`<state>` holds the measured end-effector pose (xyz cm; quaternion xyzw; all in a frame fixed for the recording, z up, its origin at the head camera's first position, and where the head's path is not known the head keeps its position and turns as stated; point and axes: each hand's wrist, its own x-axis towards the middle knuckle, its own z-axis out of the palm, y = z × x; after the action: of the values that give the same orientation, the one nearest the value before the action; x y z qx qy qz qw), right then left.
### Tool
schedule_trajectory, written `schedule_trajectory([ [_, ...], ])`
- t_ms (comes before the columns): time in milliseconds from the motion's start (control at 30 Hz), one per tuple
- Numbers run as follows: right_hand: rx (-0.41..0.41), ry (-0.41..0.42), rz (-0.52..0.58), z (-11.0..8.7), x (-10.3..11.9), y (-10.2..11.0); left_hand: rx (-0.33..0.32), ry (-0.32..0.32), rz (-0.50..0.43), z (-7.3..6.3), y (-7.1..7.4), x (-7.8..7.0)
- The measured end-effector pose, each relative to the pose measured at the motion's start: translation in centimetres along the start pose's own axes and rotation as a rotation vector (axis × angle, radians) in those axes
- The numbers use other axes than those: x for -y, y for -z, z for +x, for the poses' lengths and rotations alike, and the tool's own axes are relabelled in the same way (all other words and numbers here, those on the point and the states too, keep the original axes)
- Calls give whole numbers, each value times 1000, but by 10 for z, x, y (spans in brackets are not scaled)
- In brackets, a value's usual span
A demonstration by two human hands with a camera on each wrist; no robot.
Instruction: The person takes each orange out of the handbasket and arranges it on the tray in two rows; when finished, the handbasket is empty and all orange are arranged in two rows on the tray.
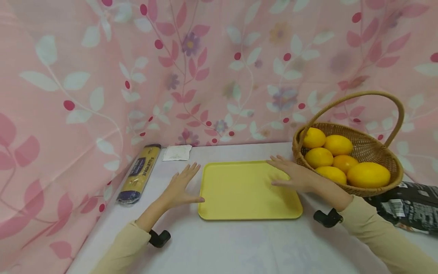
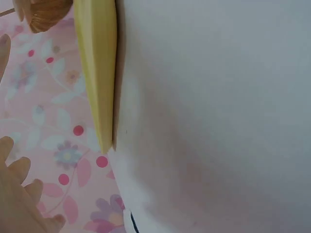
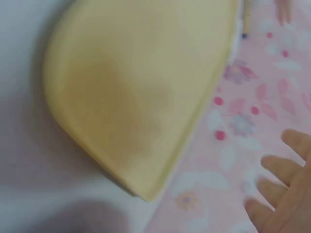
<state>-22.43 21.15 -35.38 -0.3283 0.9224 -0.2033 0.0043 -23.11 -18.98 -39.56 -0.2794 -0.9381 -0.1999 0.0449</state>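
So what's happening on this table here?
A person is holding both hands open around a yellow tray, gripping nothing. The left hand is by the tray's left side and the right hand is over its right part. The tray has nothing on it. To the left lie a spaghetti pack and a small white packet; to the right stands a wicker basket of yellow fruit, with a dark package beside it.

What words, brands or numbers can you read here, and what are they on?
"SPAGHETTI", then an unclear character: on the yellow packet.
Too blurred to read: lettering on that packet's dark label.
Too small or blurred: print on the black packet and the white sachet.
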Motion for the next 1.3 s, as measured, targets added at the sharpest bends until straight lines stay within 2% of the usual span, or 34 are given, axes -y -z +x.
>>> schedule_trajectory([
  [67,-18,6,44,-4,3,12,-30,9,-149,-6,-3,-1],
  [167,-69,29,75,-13,4,31,-59,3,-319,-15,-10,-3],
  [267,-134,42,85,-22,3,49,-69,-37,-399,-22,-17,-3],
  [400,-215,83,79,-31,-5,73,-49,-80,-451,-27,-28,-4],
  [467,-246,94,92,-33,-10,86,-29,-60,-472,-29,-33,-6],
  [500,-260,66,91,-33,-12,92,-18,-42,-474,-29,-34,-6],
  [600,-266,-72,119,-34,-20,111,-1,-1,-472,-31,-39,-9],
  [700,-257,-218,117,-31,-32,126,-18,14,-453,-32,-43,-11],
  [800,-252,-267,74,-26,-46,135,-33,27,-433,-35,-47,-11],
  [867,-254,-296,51,-20,-55,137,-44,27,-415,-36,-47,-10],
  [967,-270,-354,78,-9,-64,138,-69,19,-395,-37,-48,-9],
  [1100,-325,-421,144,5,-75,136,-105,5,-432,-38,-50,-10],
  [1167,-347,-427,134,10,-82,133,-111,-9,-463,-39,-51,-11],
  [1300,-367,-388,126,17,-98,123,-125,-35,-480,-39,-51,-12],
])
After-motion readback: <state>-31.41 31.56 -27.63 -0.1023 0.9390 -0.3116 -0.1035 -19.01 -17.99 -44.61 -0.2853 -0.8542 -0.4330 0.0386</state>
